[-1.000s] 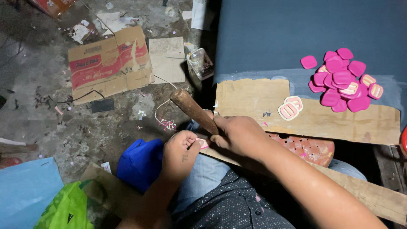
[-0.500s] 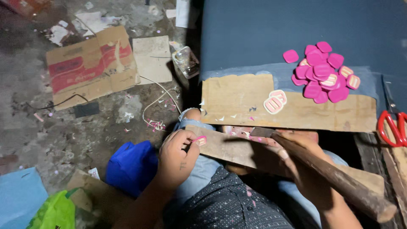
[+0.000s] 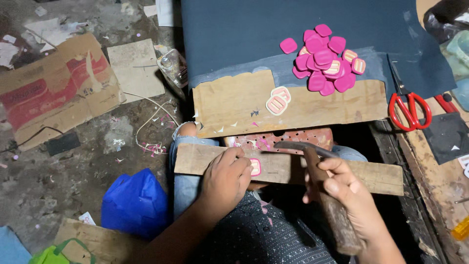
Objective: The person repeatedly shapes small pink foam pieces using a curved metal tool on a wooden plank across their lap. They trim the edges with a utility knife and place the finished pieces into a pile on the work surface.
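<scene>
Left hand palm down, fingers curled – right hand fisted, raised

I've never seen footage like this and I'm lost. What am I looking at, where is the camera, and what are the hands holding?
The camera sits on a person's head and looks down at their lap and two bare hands; there is no machine. The left hand presses a small pink piece against a wooden plank laid across the knees. The right hand holds a hammer by its wooden handle, its head just above the plank. Beyond lie a brown board, a pile of pink pieces on a dark sheet, and red scissors. A blue bag sits on the littered floor.
</scene>
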A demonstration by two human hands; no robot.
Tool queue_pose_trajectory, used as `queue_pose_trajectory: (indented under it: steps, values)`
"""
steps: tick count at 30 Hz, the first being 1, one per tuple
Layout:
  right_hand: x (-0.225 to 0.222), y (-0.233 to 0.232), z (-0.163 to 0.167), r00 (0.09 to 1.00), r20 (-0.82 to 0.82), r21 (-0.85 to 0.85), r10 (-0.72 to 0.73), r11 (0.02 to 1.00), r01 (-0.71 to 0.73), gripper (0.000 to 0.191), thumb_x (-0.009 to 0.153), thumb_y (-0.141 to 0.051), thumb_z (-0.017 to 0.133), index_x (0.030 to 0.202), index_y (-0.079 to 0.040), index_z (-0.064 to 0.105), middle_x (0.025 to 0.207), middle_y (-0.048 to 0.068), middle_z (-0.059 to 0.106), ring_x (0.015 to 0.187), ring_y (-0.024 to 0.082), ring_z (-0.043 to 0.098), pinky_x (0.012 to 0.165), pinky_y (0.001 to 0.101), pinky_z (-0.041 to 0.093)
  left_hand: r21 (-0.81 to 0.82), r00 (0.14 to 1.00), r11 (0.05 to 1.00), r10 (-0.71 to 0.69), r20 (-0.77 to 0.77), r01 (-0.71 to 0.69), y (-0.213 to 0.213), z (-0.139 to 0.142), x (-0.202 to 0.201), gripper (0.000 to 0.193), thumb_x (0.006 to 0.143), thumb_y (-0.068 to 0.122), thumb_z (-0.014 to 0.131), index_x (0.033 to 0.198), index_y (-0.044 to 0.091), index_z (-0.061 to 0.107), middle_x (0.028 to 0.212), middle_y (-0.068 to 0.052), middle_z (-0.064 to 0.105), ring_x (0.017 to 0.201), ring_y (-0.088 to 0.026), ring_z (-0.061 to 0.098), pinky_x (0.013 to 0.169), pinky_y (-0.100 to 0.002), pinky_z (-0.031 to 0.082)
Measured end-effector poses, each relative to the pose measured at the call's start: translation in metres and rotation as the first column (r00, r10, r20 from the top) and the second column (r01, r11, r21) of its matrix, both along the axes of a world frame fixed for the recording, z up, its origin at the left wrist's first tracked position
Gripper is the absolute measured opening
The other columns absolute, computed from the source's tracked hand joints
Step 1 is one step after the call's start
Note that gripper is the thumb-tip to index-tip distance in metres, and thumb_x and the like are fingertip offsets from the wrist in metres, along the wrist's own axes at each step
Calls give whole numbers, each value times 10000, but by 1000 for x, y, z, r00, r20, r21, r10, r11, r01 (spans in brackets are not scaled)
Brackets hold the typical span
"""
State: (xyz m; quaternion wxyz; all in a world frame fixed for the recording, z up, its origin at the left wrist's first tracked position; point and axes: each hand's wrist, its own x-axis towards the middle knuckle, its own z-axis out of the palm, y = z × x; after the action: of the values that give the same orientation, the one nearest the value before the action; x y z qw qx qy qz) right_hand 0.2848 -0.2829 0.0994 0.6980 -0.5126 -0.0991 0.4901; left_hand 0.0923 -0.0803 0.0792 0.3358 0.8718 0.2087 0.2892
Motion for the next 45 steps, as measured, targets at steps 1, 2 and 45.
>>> queue_pose_trajectory:
  steps: [1,2,45]
  values:
    - [-3,-1,2,998,-37,141,56,989,-51,470,894,-140,700,1322,-37,534,1110,216,649,900,312,660,799,473,560,17,1000,1000,-14,5,14,0,0,-2,117,853,108,717,944,48,676,1009,-132,635,914,-347,630,814,-441,509]
    - [-5,-4,5,991,-66,279,118,955,-95,517,888,-119,721,1364,-80,522,1124,195,638,907,291,651,800,458,560,33,1000,999,-27,11,27,0,0,-4,138,841,120,730,945,47,675,1000,-123,635,916,-341,631,819,-438,507]
    - [-23,48,7,656,610,-555,445,830,-48,299,943,-200,591,1213,-97,667,724,130,647,616,249,640,584,351,531,102,995,994,-50,86,41,-5,-5,-14,177,761,45,743,937,44,734,1113,-123,690,993,-308,629,875,-412,512]
